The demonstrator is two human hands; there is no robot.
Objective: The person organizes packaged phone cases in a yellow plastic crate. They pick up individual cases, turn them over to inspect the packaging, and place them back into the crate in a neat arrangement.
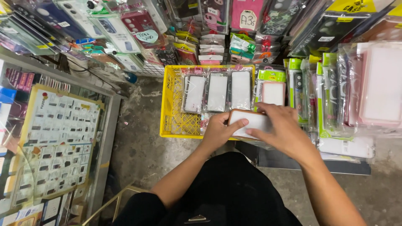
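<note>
Hands meet over one flat packet: the left hand (217,132) curls round the near short end of a phone case (251,122) with its thumb laid across the pale front, while the right hand (281,127) lies over the far end, fingers spread flat on top and half closed, so the case sits pinched between the two, level and face up, likely so that its front can be read; it is held just above the near rim of a yellow crate (169,104), touching neither the crate nor the floor as far as can be seen; beyond the knuckles, three clear-wrapped cases (217,92) stand side by side upright in the crate, fronts toward the person, a filing that keeps each one visible; past the right hand more packets (331,96) stand in leaning rows; well off to the left hand's side stands a glass counter (58,138); above everything hang further cases (138,25) on a wall rack.
</note>
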